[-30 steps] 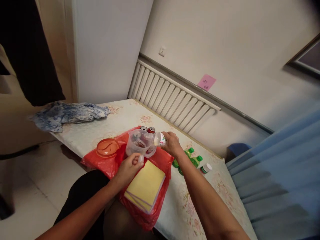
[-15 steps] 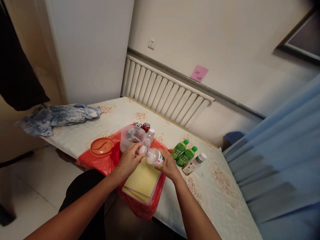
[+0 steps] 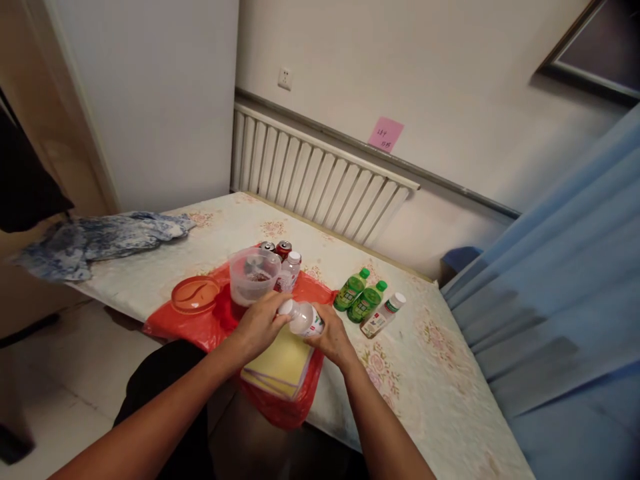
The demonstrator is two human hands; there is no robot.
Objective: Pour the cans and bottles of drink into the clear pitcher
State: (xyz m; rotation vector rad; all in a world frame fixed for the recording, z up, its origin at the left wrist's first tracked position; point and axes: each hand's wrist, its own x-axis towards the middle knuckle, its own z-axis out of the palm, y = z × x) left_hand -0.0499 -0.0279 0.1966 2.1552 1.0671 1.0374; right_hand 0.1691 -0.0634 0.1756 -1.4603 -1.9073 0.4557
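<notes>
White radiator (image 3: 301, 175) along the wall, flowery cloth over the counter (image 3: 220, 223), and I've got both hands busy right above it. My right hand (image 3: 331, 335) is gripping a clear bottle (image 3: 306, 320) round its labelled body, tipped sideways, and my left hand (image 3: 260, 325) is pinching the white cap (image 3: 287, 308) at its mouth. As for progress, the orange lid (image 3: 194, 295) is off the tub (image 3: 241, 283) and lying on the red bag (image 3: 170, 325), and there's something dark in the tub, so I'd say that part's underway. Two green bottles (image 3: 350, 291) (image 3: 367, 303) and a white-topped one (image 3: 383, 316) have their caps on, so they look untouched to me. Can't tell if my cap is threaded or just sitting there — fingers in the way — or how much is in the bottle. My hands cover part of the yellow stack (image 3: 280, 362), the tub hides the lower bits of two cans (image 3: 267, 246) (image 3: 283, 249), and the picture frame (image 3: 600, 50) is cut off.
</notes>
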